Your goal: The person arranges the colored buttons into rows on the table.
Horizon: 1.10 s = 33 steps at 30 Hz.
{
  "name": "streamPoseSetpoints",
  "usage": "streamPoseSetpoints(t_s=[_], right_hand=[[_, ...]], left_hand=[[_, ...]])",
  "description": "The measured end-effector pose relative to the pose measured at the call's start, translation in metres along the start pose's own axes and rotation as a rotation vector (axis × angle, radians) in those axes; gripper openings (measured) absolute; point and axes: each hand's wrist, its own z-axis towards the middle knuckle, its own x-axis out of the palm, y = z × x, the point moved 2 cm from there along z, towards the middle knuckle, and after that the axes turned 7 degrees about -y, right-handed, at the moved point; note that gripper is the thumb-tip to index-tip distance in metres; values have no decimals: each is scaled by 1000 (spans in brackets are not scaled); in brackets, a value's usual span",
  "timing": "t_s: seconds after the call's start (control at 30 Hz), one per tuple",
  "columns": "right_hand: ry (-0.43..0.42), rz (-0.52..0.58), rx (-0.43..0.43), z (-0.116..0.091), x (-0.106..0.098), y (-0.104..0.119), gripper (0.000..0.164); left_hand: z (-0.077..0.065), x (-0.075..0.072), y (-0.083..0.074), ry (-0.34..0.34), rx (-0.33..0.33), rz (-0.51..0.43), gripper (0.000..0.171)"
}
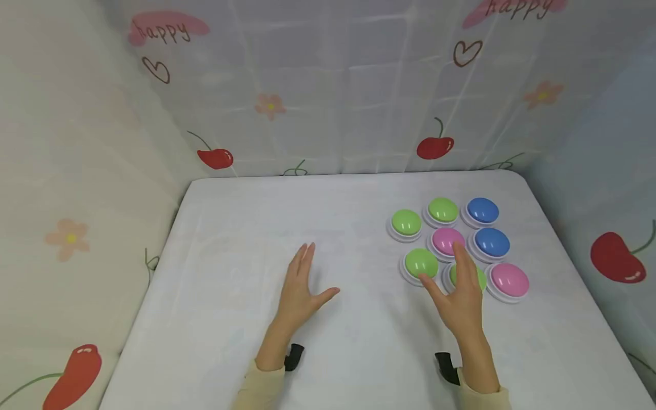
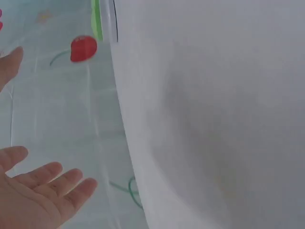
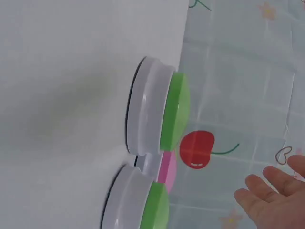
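Note:
My left hand (image 1: 299,296) hovers over the left-middle of the white table with straight, spread fingers, holding nothing. My right hand (image 1: 461,302), also with fingers extended and thumb apart, is over the near side of a cluster of round push buttons with white bases. It partly hides a green button (image 1: 482,279). Its thumb overlaps another green button (image 1: 421,263) in the head view, its fingers a pink button (image 1: 447,238). In the right wrist view, the fingers (image 3: 259,188) stand apart from a green button (image 3: 176,112). The left wrist view shows the left palm (image 2: 28,205) bare.
A pink button (image 1: 510,279) sits at the cluster's near right, with blue buttons (image 1: 492,242) behind it. More green buttons (image 1: 406,222) lie toward the back. Printed curtains (image 1: 333,102) enclose the white table (image 1: 230,239) at the back and both sides.

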Motion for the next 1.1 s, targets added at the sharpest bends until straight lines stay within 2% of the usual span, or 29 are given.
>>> streamPoseSetpoints(t_s=[0.1,0.27,0.43,0.53,0.63,0.83,0.93,1.1], right_hand=[[-42,20,75,-9,-4,-2,89],[-49,66,223,-20,-2,-6,79],[-78,104,357,-26,4,-11,68],[-85,102,429,-28,9,-15,64],[-77,83,471,-28,13,-20,62],[-71,76,479,-26,18,-29,59],[-53,78,492,-24,20,-32,58],[-21,100,522,-24,25,-35,59]], left_hand=[[13,25,-19,35,-2,-183,100],[31,68,-42,112,-23,-413,92],[40,104,-52,195,-130,-595,87],[43,119,-54,231,-186,-618,87],[47,129,-57,267,-212,-606,86],[57,144,-61,337,-266,-610,84],[61,150,-62,364,-275,-599,83],[66,160,-62,399,-254,-566,85]])
